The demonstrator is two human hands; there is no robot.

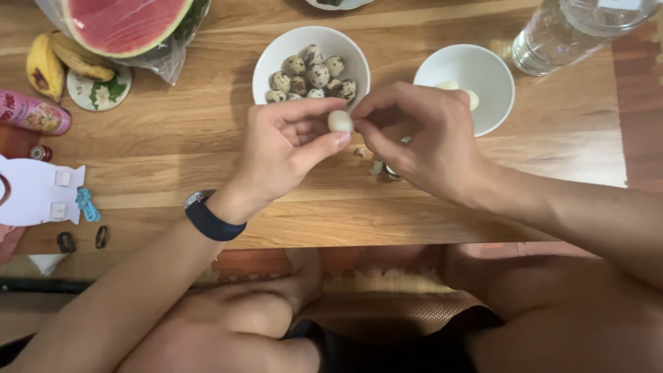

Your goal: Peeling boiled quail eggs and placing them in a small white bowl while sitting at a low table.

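Lower frame: the person's bare knees and a woven brown mat, nearest the camera.

Centre frame: left hand (286, 148), dark band at the wrist, thumb and fingers pinched on a small pale peeled egg (340, 121), held in the air above the wooden surface (173, 145). Right hand (425, 141) met it from the right, fingertips pressed together at the egg's side; whether they gripped shell could not be told. Shell scraps (376, 166) lay on the surface just beneath the hands.

Left edge of frame: white card shape (38, 190), blue clip (87, 205), two dark rings (83, 240), a pink tube (31, 112).

Upper centre, beyond the hands: white bowl (271, 59) holding speckled quail eggs (311, 76), unpeeled. To its right, a second white bowl (494, 72) holding pale peeled eggs (472, 99) at its near rim, partly hidden by the right hand.

Upper left: bananas (59, 62) beside a floral saucer (100, 93); a cut watermelon (128, 24) in clear wrap.

Upper right: clear glass vessel (573, 31), cut off by the frame's edge.
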